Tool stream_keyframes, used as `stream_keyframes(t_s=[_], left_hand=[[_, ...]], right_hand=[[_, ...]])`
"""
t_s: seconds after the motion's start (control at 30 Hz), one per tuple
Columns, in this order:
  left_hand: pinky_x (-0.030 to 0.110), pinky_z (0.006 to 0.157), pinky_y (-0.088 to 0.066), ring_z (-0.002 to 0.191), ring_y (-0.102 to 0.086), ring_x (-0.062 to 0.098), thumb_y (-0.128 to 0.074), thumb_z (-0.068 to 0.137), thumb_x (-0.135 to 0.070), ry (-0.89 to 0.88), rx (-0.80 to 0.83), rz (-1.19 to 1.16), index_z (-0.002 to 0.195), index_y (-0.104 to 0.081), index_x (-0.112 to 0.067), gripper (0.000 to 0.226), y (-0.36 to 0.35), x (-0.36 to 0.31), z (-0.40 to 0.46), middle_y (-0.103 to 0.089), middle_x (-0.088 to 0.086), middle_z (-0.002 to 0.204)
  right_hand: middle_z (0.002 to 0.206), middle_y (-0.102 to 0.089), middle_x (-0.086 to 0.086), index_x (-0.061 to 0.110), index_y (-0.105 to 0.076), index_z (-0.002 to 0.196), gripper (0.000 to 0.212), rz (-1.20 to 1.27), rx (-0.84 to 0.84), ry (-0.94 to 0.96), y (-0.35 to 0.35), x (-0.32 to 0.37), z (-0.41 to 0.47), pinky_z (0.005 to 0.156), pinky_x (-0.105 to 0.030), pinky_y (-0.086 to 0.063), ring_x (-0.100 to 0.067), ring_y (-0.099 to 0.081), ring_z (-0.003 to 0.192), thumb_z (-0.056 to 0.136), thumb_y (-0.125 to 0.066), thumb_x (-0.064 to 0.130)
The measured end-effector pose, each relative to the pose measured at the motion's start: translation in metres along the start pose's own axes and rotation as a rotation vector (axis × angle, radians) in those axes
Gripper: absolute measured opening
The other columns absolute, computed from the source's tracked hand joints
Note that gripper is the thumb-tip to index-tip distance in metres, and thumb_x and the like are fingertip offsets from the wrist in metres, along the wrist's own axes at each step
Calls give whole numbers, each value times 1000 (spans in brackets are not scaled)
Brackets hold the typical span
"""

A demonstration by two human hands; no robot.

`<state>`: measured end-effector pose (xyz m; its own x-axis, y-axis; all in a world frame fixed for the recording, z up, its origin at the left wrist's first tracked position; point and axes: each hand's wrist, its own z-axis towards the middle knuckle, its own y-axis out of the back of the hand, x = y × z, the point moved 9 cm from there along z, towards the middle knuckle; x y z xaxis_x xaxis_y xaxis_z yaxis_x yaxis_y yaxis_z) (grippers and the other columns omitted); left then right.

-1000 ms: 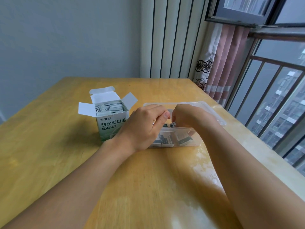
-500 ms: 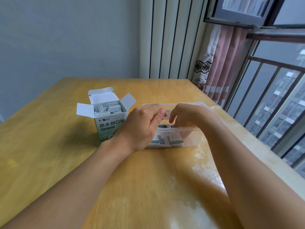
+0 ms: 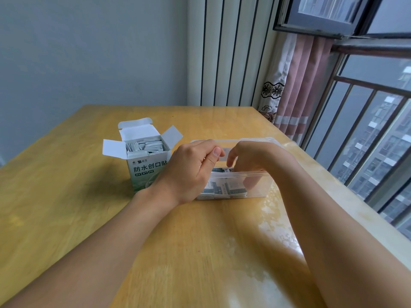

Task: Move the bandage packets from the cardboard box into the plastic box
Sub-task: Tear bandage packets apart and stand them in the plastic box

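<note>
Head view: both hands [image 3: 222, 165] over plastic box [image 3: 262, 185] of packets [image 3: 222, 190].

— Where are the arms?
— Both forearms reach forward and angle inward, wrists close together.
— The left hand [image 3: 189, 172]?
— Curled, thumb pressed along the bent forefinger; whether it pinches anything is unclear.
— And the right hand [image 3: 249, 158]?
— Palm down, fingers [image 3: 230, 160] bent downward, tips partly hidden.
</note>
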<state>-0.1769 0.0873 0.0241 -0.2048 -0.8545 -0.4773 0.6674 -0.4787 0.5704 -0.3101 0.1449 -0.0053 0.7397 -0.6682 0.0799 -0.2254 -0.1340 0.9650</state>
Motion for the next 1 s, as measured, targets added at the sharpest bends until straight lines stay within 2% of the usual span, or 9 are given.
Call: stream_keyframes(t_s=[0.13,0.2,0.27,0.37,0.43,0.57,0.73,0.87,1.0], left_hand=[[38,75,-54,87,-67,11,-44,104,-26,-10,-38,-15,99,-72,-13,31,4,-1,0,-71,-5,88],[37,74,-55,85,-68,11,-46,104,-22,-33,-88,-30,100,-72,-10,29,14,-8,2,-72,-3,87],[31,72,-55,82,-67,10,-50,103,-18,-67,-199,-51,98,-71,-9,23,35,-19,6,-71,-4,85],[15,67,-50,77,-64,7,-61,98,-17,19,-295,-25,98,-69,-14,9,82,-17,14,-69,-6,82],[17,63,-46,73,-60,7,-68,92,-20,218,-185,91,94,-68,-22,3,104,11,19,-66,-12,78],[24,57,-39,57,-48,5,-71,86,-13,439,-18,255,82,-69,-25,14,122,64,-3,-57,-24,56],[9,60,-38,67,-50,8,-70,80,1,367,-151,223,84,-69,-25,26,131,70,-22,-62,-13,80],[12,74,-42,79,-52,4,-67,80,2,320,-247,186,82,-68,-24,26,128,77,-32,-62,-14,84],[11,74,-37,88,-55,13,-68,81,0,331,-312,186,84,-69,-21,21,126,81,-38,-64,-14,85]], right_hand=[[109,-65,0,23,-68,121,32,73,-54,-6,4,-3,-1,60,-26,-49,-17,-62,79,90,-71,19],[107,-68,-4,20,-68,119,27,117,-154,33,17,0,-9,64,-30,-56,-17,-65,76,92,-70,18],[99,-71,-1,18,-70,113,21,187,-373,170,39,12,-22,70,-26,-57,-13,-66,76,92,-69,16],[84,-69,12,19,-74,98,9,489,-617,495,66,51,-55,63,-12,-47,0,-63,71,90,-72,15],[78,-70,12,19,-75,89,3,645,-617,623,75,78,-64,59,-13,-49,-2,-64,68,88,-75,16],[79,-71,11,18,-77,85,2,334,-595,678,81,138,-56,58,-7,-42,7,-58,62,85,-76,17],[81,-73,8,24,-77,81,10,128,-455,568,69,160,-20,69,-34,-57,-11,-64,73,81,-77,15],[79,-71,9,25,-75,78,11,128,-397,582,60,163,-11,65,-27,-51,-7,-60,70,82,-76,15],[77,-68,10,26,-73,80,10,133,-368,629,55,165,-9,51,-8,-32,2,-49,58,83,-76,16]])
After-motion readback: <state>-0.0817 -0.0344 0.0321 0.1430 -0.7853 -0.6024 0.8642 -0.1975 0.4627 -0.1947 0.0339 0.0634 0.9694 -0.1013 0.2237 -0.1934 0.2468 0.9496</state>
